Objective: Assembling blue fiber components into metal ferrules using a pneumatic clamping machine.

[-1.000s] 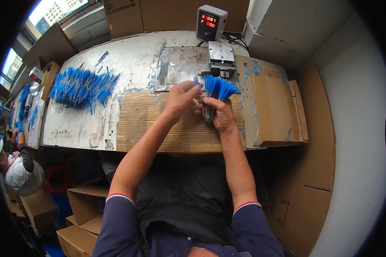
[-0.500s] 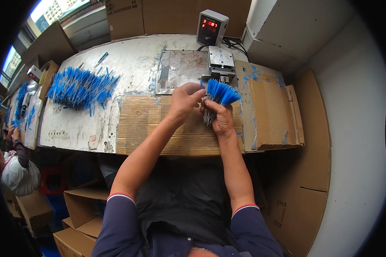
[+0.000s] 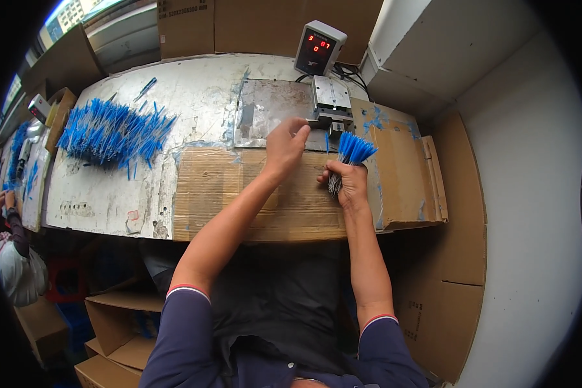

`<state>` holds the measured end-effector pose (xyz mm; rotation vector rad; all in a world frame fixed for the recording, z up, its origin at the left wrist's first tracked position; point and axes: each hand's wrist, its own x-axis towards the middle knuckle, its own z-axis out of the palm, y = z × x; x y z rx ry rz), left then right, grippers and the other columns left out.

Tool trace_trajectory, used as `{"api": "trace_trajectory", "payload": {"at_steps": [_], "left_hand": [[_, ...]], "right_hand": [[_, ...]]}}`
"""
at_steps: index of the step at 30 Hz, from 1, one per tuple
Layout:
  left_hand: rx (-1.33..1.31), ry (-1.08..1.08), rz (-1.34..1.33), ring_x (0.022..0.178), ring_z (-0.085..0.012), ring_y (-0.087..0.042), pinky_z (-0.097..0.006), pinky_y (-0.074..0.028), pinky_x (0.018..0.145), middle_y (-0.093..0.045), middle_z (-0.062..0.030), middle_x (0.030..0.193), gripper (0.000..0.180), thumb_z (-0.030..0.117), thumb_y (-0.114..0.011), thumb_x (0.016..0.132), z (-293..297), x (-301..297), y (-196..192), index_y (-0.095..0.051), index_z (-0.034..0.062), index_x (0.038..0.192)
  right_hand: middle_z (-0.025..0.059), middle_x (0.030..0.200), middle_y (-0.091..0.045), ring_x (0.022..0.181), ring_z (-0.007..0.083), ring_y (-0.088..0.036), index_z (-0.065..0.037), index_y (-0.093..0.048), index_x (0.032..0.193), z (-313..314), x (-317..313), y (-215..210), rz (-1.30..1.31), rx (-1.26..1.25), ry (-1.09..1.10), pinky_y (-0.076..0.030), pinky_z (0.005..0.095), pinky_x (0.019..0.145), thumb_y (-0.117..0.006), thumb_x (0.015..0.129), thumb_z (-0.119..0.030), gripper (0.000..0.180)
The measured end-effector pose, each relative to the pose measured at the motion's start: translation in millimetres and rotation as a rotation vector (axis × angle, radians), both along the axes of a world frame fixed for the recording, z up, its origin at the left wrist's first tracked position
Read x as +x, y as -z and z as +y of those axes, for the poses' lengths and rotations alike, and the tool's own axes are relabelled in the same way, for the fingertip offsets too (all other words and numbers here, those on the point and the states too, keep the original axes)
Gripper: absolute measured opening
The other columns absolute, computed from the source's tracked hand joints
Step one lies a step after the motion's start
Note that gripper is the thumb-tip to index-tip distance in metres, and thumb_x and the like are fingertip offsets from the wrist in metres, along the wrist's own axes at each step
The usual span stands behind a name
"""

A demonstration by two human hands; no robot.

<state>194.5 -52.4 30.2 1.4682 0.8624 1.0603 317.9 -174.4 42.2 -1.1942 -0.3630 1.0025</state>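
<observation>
My right hand (image 3: pixel 350 184) is closed round a bundle of thin grey wire-like pieces with blue ends (image 3: pixel 357 149), the blue ends fanning upward. One blue-ended piece (image 3: pixel 327 142) stands apart on the left of this bundle, near my right fingertips. My left hand (image 3: pixel 286 150) is raised beside a small metal fixture (image 3: pixel 332 97), its fingers bent together at the fixture's near left side. Whatever is between those fingers is too small to make out. Behind the fixture stands a white counter box (image 3: pixel 319 48) with red lit digits.
A large pile of the same blue-ended pieces (image 3: pixel 113 132) lies on the left of the worktable (image 3: pixel 116 200), with a pen (image 3: pixel 146 88) behind it. Flattened cardboard (image 3: pixel 252 194) covers the front edge. A cardboard box (image 3: pixel 404 168) is at right. Another person's hand (image 3: pixel 6 199) shows far left.
My right hand with the bundle has moved right and slightly down, away from my left hand. My left hand has shifted slightly up toward the fixture. The lit digits differ.
</observation>
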Motion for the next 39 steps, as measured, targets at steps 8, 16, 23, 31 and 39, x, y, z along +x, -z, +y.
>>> {"api": "trace_trajectory", "payload": {"at_steps": [8,16,23,31,39], "left_hand": [[0.413,-0.331,0.059,0.083,-0.0227,-0.071,-0.034,-0.055,0.077,-0.072,-0.0125,0.093,0.015,0.012,-0.065,0.097,57,12,26,-0.068,0.0025,0.108],[0.407,-0.291,-0.008,0.086,-0.0257,-0.071,-0.036,-0.056,0.078,-0.071,-0.0139,0.096,0.013,0.011,-0.065,0.096,56,8,23,-0.067,0.0021,0.106],[0.394,-0.316,-0.025,0.088,-0.03,-0.07,-0.038,-0.056,0.078,-0.07,-0.0145,0.098,0.013,0.012,-0.064,0.096,56,5,18,-0.067,0.0033,0.105],[0.489,-0.345,0.019,0.094,-0.0312,-0.065,-0.04,-0.052,0.082,-0.067,-0.0118,0.1,0.013,0.008,-0.067,0.091,53,-1,16,-0.065,0.0057,0.104],[0.714,-0.417,0.126,0.098,-0.031,-0.061,-0.041,-0.047,0.082,-0.065,-0.0094,0.098,0.014,0.012,-0.073,0.086,47,-5,7,-0.064,0.0085,0.096]], "right_hand": [[0.0151,0.064,-0.064,0.051,0.0231,-0.064,0.007,-0.065,0.072,37,16,-1,-0.204,-0.165,0.068,-0.057,0.0345,0.047,-0.069,0.078,0.005,0.008],[0.0144,0.063,-0.064,0.051,0.0229,-0.064,0.006,-0.064,0.073,52,12,-4,-0.258,-0.295,0.172,-0.059,0.0358,0.047,-0.07,0.077,0.007,0.007],[0.0152,0.063,-0.064,0.05,0.0248,-0.065,0.006,-0.063,0.072,55,9,-6,-0.237,-0.228,0.215,-0.06,0.0386,0.046,-0.07,0.073,0.009,0.008],[0.0141,0.065,-0.064,0.052,0.0233,-0.065,0.005,-0.063,0.073,56,8,-5,-0.234,-0.293,0.184,-0.061,0.0388,0.049,-0.069,0.079,0.009,0.009],[0.0146,0.076,-0.068,0.062,0.0259,-0.071,0.005,-0.065,0.085,54,13,-3,-0.123,-0.197,0.206,-0.063,0.0404,0.052,-0.077,0.079,0.001,0.013]]}}
